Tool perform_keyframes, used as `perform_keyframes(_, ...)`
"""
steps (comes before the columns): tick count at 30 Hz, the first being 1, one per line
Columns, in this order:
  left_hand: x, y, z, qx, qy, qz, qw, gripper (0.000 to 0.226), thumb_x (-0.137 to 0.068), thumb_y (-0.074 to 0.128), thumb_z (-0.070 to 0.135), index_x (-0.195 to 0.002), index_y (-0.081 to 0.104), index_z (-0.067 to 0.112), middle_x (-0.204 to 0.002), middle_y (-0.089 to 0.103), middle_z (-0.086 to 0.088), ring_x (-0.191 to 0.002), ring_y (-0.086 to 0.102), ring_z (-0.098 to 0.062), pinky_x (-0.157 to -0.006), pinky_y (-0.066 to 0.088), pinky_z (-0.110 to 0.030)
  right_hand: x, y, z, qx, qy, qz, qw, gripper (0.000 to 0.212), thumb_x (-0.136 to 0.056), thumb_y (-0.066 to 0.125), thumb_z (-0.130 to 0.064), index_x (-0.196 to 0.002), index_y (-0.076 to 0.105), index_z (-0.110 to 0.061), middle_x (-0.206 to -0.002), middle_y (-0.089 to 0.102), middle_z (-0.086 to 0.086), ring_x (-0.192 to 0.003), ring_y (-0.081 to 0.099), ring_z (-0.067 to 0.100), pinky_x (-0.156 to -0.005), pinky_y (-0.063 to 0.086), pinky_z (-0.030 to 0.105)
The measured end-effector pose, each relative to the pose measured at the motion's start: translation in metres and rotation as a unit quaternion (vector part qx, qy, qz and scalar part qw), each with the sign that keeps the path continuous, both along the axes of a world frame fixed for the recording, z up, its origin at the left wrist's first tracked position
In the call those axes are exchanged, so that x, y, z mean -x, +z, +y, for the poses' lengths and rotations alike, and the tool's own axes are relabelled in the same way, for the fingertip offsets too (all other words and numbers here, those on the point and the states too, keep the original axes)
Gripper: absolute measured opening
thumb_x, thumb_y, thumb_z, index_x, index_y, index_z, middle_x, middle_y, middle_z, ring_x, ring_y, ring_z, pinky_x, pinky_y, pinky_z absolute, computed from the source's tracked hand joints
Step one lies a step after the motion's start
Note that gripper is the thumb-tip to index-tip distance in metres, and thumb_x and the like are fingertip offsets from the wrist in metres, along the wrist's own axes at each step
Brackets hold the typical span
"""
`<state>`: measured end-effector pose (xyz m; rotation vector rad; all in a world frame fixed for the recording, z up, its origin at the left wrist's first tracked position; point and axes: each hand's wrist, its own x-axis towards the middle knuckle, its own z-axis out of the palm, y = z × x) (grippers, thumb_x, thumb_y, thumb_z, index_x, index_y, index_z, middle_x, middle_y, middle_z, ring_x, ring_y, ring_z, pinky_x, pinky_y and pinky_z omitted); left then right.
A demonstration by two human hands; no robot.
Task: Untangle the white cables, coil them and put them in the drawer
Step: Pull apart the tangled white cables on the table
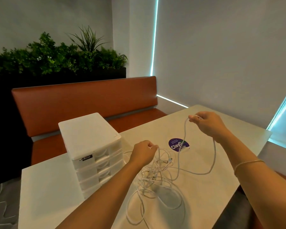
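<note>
On the white table point(205, 192), a messy tangle of white cables point(157, 177) is piled up roughly in the middle, just at 3 o'clock from a white plastic drawer unit point(92, 146). All the drawers of that unit are seen pushed in. One strand of the tangle is pinched by the left hand point(143, 153), fingers curled around it right above the pile. A longer strand is lifted clear by the right hand point(206, 123), up at about 1 o'clock from the pile, gripped between thumb and fingertips, and from there it is draped down in a loose loop back toward the knot. More loops are spilled toward 6 o'clock, near the table edge. A purple round sticker point(178, 144) is stuck to the table between the two hands, partly crossed by the raised cable. A thin bracelet point(248, 163) is worn on the right wrist. Behind the table, an orange bench seat point(82, 103) and green plants point(56, 57) are seen at 11 o'clock.
</note>
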<state>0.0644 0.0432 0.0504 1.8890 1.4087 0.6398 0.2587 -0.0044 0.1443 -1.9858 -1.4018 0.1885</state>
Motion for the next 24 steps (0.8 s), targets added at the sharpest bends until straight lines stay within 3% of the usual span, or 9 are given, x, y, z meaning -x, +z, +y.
perform_keyframes(4, 0.001, 0.009, -0.003, -0.026, -0.049, -0.036, 0.998, 0.036, -0.088, 0.059, 0.042, -0.114, 0.058, 0.018, -0.121, 0.059, -0.002, -0.100, 0.055, -0.016, -0.078, 0.042, -0.025, 0.013, 0.011, -0.008, -0.031, 0.039, 0.043, 0.998, 0.034, -0.096, 0.046, -0.036, -0.091, 0.069, -0.011, -0.074, 0.055, 0.000, -0.072, 0.051, 0.019, -0.062, 0.039, 0.028)
perform_keyframes(6, 0.001, 0.008, -0.005, -0.003, -0.090, -0.053, 0.995, 0.052, -0.083, 0.066, 0.042, -0.127, 0.048, 0.024, -0.125, 0.055, -0.006, -0.096, 0.055, -0.018, -0.077, 0.043, -0.025, 0.021, 0.030, -0.011, -0.082, 0.057, 0.102, 0.990, 0.032, -0.097, 0.045, -0.036, -0.078, 0.064, -0.017, -0.054, 0.046, -0.005, -0.049, 0.041, 0.012, -0.046, 0.031, 0.022)
perform_keyframes(9, -0.010, 0.001, -0.012, 0.034, -0.176, -0.026, 0.983, 0.079, -0.077, 0.074, 0.039, -0.142, 0.031, 0.029, -0.140, 0.047, -0.009, -0.115, 0.052, -0.025, -0.091, 0.044, -0.030, 0.036, 0.054, -0.012, -0.128, 0.080, 0.139, 0.979, 0.032, -0.096, 0.045, -0.038, -0.073, 0.062, -0.024, -0.033, 0.040, -0.012, -0.030, 0.034, 0.003, -0.033, 0.025, 0.014)
perform_keyframes(12, -0.022, -0.014, -0.022, 0.030, -0.252, 0.043, 0.966, 0.097, -0.074, 0.074, 0.047, -0.149, 0.019, 0.019, -0.152, 0.030, -0.009, -0.135, 0.036, -0.027, -0.109, 0.034, -0.034, 0.048, 0.064, -0.014, -0.160, 0.106, 0.152, 0.970, 0.032, -0.097, 0.045, -0.038, -0.073, 0.062, -0.025, -0.033, 0.040, -0.017, -0.030, 0.034, 0.002, -0.035, 0.025, 0.012)
perform_keyframes(16, -0.029, -0.027, -0.033, -0.017, -0.234, 0.047, 0.971, 0.132, -0.051, 0.052, 0.087, -0.149, 0.017, 0.006, -0.151, 0.031, -0.014, -0.137, 0.032, -0.028, -0.109, 0.030, -0.030, 0.051, 0.070, -0.020, -0.194, 0.130, 0.243, 0.942, 0.031, -0.097, 0.045, -0.036, -0.076, 0.063, -0.022, -0.040, 0.031, -0.011, -0.035, 0.024, 0.006, -0.036, 0.022, 0.019)
perform_keyframes(17, -0.031, -0.026, -0.034, -0.017, -0.214, 0.042, 0.976, 0.123, -0.059, 0.054, 0.081, -0.149, 0.015, 0.008, -0.147, 0.036, -0.019, -0.133, 0.038, -0.032, -0.107, 0.034, -0.031, 0.051, 0.071, -0.022, -0.191, 0.136, 0.260, 0.936, 0.030, -0.097, 0.045, -0.036, -0.077, 0.063, -0.021, -0.041, 0.029, -0.008, -0.036, 0.022, 0.008, -0.036, 0.021, 0.018)
perform_keyframes(20, -0.038, -0.024, -0.032, -0.045, -0.218, 0.018, 0.975, 0.091, -0.083, 0.068, 0.034, -0.149, 0.010, 0.011, -0.123, 0.056, -0.028, -0.108, 0.056, -0.041, -0.089, 0.042, -0.022, 0.052, 0.071, -0.027, -0.179, 0.164, 0.305, 0.921, 0.031, -0.097, 0.044, -0.036, -0.080, 0.062, -0.018, -0.043, 0.026, -0.005, -0.037, 0.020, 0.009, -0.036, 0.019, 0.018)
perform_keyframes(22, -0.043, -0.023, -0.033, -0.059, -0.252, 0.006, 0.966, 0.084, -0.085, 0.067, 0.028, -0.148, 0.014, 0.013, -0.133, 0.053, -0.017, -0.115, 0.055, -0.034, -0.090, 0.037, -0.015, 0.053, 0.071, -0.029, -0.173, 0.174, 0.329, 0.912, 0.032, -0.098, 0.043, -0.037, -0.080, 0.061, -0.017, -0.043, 0.025, -0.005, -0.036, 0.019, 0.009, -0.036, 0.018, 0.017)
perform_keyframes(24, -0.047, -0.019, -0.038, -0.022, -0.261, 0.020, 0.965, 0.065, -0.089, 0.062, 0.029, -0.145, 0.033, 0.015, -0.140, 0.048, -0.007, -0.121, 0.051, -0.025, -0.095, 0.035, -0.016, 0.052, 0.070, -0.031, -0.161, 0.176, 0.332, 0.913, 0.032, -0.098, 0.043, -0.038, -0.081, 0.061, -0.017, -0.042, 0.025, -0.004, -0.035, 0.018, 0.009, -0.037, 0.017, 0.016)
